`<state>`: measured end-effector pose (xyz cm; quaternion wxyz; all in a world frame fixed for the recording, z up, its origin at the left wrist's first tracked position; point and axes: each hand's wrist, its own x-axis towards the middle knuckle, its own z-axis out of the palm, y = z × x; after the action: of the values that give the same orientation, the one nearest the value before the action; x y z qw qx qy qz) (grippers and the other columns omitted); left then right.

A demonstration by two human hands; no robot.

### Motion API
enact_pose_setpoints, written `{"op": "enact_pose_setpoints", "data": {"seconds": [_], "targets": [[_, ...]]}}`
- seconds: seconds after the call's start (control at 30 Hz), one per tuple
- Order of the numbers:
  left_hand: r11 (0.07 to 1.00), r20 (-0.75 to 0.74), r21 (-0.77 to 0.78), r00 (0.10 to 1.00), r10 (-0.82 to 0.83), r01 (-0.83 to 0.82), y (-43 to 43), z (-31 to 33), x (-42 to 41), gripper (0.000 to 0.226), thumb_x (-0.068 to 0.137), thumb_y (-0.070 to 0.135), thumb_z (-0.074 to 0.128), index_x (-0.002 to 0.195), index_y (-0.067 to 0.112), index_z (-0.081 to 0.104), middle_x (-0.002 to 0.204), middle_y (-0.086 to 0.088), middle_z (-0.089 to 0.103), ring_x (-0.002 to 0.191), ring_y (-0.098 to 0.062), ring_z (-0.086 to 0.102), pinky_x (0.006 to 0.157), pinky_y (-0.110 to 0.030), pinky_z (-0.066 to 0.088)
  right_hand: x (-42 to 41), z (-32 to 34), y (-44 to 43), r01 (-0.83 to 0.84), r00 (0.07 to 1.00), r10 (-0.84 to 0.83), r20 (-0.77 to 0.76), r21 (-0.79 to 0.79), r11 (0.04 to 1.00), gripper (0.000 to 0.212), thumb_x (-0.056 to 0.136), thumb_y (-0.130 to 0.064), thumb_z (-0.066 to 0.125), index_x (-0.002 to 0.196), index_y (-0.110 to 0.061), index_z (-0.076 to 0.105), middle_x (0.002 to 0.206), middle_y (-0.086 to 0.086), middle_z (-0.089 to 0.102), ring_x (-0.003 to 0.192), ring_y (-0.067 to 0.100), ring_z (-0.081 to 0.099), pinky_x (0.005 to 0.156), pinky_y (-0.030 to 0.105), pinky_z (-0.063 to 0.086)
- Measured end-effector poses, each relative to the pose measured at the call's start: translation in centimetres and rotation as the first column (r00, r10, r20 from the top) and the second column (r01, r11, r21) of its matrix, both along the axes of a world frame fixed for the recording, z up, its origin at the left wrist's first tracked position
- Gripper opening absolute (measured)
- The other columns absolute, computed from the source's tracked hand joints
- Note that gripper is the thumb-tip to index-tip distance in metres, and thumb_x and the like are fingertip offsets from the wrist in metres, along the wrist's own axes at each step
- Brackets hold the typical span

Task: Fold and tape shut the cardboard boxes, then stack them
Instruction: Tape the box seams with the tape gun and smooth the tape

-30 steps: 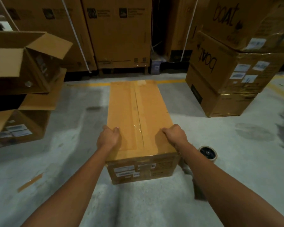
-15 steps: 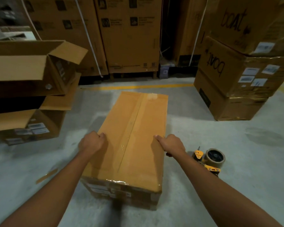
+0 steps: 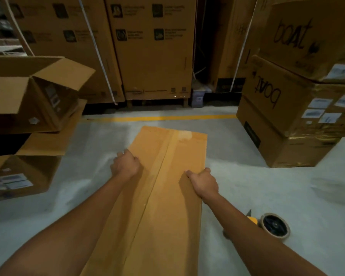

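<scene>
Here, left hand (image 3: 126, 166) and right hand (image 3: 204, 183) in grips on opposite edges of box (image 3: 167, 206).

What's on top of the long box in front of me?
On the box: clear tape along the centre seam, the left hand and right hand gripping its edges. Its contents are hidden.
</scene>
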<state>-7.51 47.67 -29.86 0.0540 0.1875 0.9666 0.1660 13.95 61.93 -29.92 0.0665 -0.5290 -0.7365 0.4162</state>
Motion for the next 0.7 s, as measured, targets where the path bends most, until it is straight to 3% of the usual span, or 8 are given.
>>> {"op": "enact_pose_setpoints", "data": {"seconds": [0.13,0.2,0.27,0.37,0.43,0.5,0.6,0.7], "targets": [[0.99,-0.08,-0.02,0.987,-0.142,0.141,1.2,0.9,-1.0,0.029,0.103,0.033,0.042,0.121,0.012,0.051,0.129,-0.019,0.051,0.121,-0.039,0.049,0.1,-0.05,0.035,0.4,1.6,-1.4,0.096,0.988,-0.126,-0.091,-0.276,0.956,0.067,0.076,-0.048,0.078,0.115,-0.002,0.049,0.099,0.012,0.063,0.084,0.034,0.067,0.057,0.042,0.06],[0.977,-0.096,-0.03,0.972,-0.213,0.211,1.5,1.6,-1.1,0.028,0.103,0.034,0.04,0.121,0.013,0.049,0.129,-0.018,0.05,0.121,-0.038,0.047,0.101,-0.052,0.032,1.6,2.2,-3.0,0.02,0.997,-0.05,-0.062,-0.407,0.913,0.047,0.078,-0.039,0.08,0.097,0.001,0.062,0.083,0.014,0.066,0.058,0.03,0.067,0.046,0.035,0.056],[0.957,-0.12,-0.051,0.949,-0.29,0.286,1.4,1.8,-0.7,0.033,0.104,0.037,0.037,0.127,0.014,0.046,0.134,-0.017,0.048,0.124,-0.038,0.044,0.105,-0.058,0.028,3.3,2.9,-4.3,-0.076,0.996,0.09,0.01,-0.442,0.894,0.043,0.084,-0.039,0.076,0.092,0.002,0.067,0.078,0.019,0.068,0.047,0.028,0.066,0.049,0.034,0.058],[0.922,-0.117,-0.105,0.916,-0.384,0.374,0.3,1.0,0.8,0.047,0.104,0.046,0.031,0.141,0.018,0.037,0.144,-0.015,0.04,0.135,-0.037,0.036,0.11,-0.069,0.016,5.8,4.4,-4.8,-0.22,0.95,0.257,0.175,-0.208,0.953,0.053,0.088,-0.055,0.065,0.085,-0.003,0.069,0.067,0.014,0.072,0.05,0.023,0.068,0.062,0.032,0.061],[0.906,-0.089,-0.141,0.907,-0.412,0.398,-0.6,0.2,2.6,0.052,0.103,0.051,0.028,0.144,0.02,0.034,0.154,-0.013,0.028,0.144,-0.036,0.025,0.111,-0.068,0.016,6.7,5.0,-4.2,-0.294,0.911,0.25,0.328,0.093,0.951,0.055,0.09,-0.061,0.056,0.087,-0.007,0.067,0.08,0.008,0.075,0.069,0.022,0.07,0.066,0.029,0.054],[0.902,-0.102,-0.142,0.9,-0.423,0.408,-1.4,-0.3,5.1,0.053,0.102,0.052,0.029,0.143,0.02,0.038,0.156,-0.01,0.027,0.145,-0.035,0.022,0.112,-0.064,0.02,7.0,5.1,-3.3,-0.317,0.91,0.17,0.379,0.37,0.873,0.046,0.094,-0.055,0.054,0.101,-0.011,0.066,0.102,0.006,0.071,0.092,0.027,0.068,0.071,0.031,0.047],[0.904,-0.17,-0.139,0.89,-0.424,0.404,-1.5,-0.6,9.0,0.051,0.101,0.052,0.032,0.135,0.017,0.046,0.145,-0.01,0.039,0.137,-0.032,0.031,0.109,-0.059,0.027,6.4,3.9,-1.3,-0.346,0.923,0.192,0.332,0.506,0.79,0.041,0.095,-0.049,0.052,0.112,-0.012,0.061,0.115,0.01,0.064,0.105,0.032,0.062,0.082,0.037,0.048],[0.921,-0.194,-0.154,0.903,-0.382,0.357,-0.2,-1.0,12.2,0.051,0.1,0.052,0.032,0.131,0.016,0.049,0.14,-0.01,0.043,0.132,-0.032,0.035,0.107,-0.056,0.031,5.7,2.7,1.6,-0.368,0.908,0.175,0.381,0.525,0.767,0.072,0.088,-0.07,0.049,0.134,-0.015,0.05,0.142,0.019,0.043,0.134,0.04,0.038,0.105,0.053,0.037]]}}
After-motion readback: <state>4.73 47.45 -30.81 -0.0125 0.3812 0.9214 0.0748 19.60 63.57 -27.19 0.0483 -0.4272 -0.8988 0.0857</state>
